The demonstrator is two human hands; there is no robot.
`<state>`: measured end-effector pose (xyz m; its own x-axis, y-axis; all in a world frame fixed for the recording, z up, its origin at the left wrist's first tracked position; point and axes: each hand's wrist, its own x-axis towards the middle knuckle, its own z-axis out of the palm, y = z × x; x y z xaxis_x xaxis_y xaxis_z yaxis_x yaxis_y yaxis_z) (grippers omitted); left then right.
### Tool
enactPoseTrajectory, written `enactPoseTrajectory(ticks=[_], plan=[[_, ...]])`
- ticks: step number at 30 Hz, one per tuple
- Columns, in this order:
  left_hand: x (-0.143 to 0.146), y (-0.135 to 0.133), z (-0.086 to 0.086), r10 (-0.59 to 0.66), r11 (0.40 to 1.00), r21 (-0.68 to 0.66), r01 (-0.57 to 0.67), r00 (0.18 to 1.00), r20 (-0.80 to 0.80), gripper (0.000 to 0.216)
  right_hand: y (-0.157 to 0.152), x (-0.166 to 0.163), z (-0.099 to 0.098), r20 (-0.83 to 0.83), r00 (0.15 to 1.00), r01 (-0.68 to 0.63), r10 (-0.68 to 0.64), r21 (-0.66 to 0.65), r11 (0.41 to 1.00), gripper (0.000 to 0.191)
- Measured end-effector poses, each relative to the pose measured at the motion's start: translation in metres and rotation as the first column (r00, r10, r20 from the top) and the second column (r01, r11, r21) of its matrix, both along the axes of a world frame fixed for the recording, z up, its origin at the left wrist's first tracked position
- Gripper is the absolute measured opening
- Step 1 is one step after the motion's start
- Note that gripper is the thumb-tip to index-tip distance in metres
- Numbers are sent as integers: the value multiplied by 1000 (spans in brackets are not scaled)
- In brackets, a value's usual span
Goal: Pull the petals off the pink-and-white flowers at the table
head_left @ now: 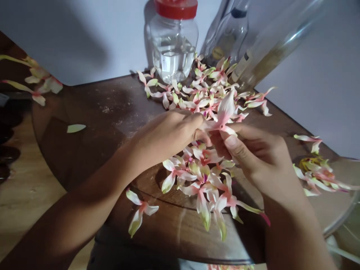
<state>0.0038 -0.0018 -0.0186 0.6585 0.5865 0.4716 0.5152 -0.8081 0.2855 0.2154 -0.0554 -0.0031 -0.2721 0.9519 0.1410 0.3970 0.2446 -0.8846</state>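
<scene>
A pale pink and white flower (225, 108) is held up between my two hands, over the table. My left hand (182, 129) reaches in from the left and pinches one side of its petals. On the other side, my right hand (253, 150) grips the flower's lower petals between thumb and fingers. Beneath and behind my hands lies a heap of similar flowers (201, 92), white and pink with greenish tips. More of them (204, 183) spread toward the table's front edge. One single flower (142, 212) lies apart, near my left forearm.
A clear jar with a red lid (174, 56), partly filled with liquid, stands at the back by the wall. Beside it are a glass bottle (225, 41) and a tall glass cylinder (277, 52). A loose petal (76, 128) lies on the round wooden table (70, 161). Other flowers (323, 174) sit at the right.
</scene>
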Motion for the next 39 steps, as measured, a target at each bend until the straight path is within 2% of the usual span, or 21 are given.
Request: enactPoseTrajectory(ticks=[2, 4, 6, 10, 13, 17, 23, 26, 28, 31, 33, 36, 39], plan=[[-1, 1, 2, 7, 1000, 19, -6, 999, -37, 12, 1, 1, 1, -72, 997, -19, 13, -88, 996, 26], [-3, 1, 5, 24, 996, 81, -22, 999, -30, 35, 2, 2, 1, -87, 996, -25, 14, -127, 992, 29], [-3, 0, 9, 25, 987, 154, -35, 998, 65, 48, 4, 2, 0, -93, 996, -10, -2, -131, 991, 29], [-1, -4, 12, -61, 978, 211, 4, 961, 268, 28, 3, 3, -3, -96, 995, -27, 16, -115, 993, 27], [1, -3, 9, -133, 982, 169, 80, 935, 330, 26, 0, 0, -3, -81, 997, -19, 11, -93, 996, 27], [5, -1, 5, -127, 989, 123, 84, 908, 400, 21, -3, -5, -3, -68, 997, 19, -21, -31, 999, 28], [-2, 2, 16, -109, 988, 141, 58, 917, 383, 15, 1, 3, -6, -154, 988, 12, -25, -80, 997, 15], [-9, 5, 20, -62, 988, 152, 2, 919, 390, 13, 3, 12, -5, -170, 983, 56, -71, -89, 994, 21], [-10, 6, 18, -49, 985, 170, -17, 925, 378, 12, 4, 14, -4, -166, 985, 33, -55, -130, 991, 27], [-4, 3, 13, -94, 980, 195, 29, 939, 331, 11, 3, 9, -3, -167, 985, -62, 28, -199, 978, 29], [0, 0, 9, -134, 975, 209, 71, 944, 302, 12, 3, 4, -4, -184, 981, -100, 57, -235, 967, 23], [3, -2, 8, -174, 966, 237, 100, 933, 314, 10, 3, 1, -6, -205, 978, -94, 42, -250, 964, 12], [2, 1, 10, -163, 976, 195, 96, 917, 364, 14, 2, 0, -7, -223, 975, -76, 25, -225, 971, 9]])
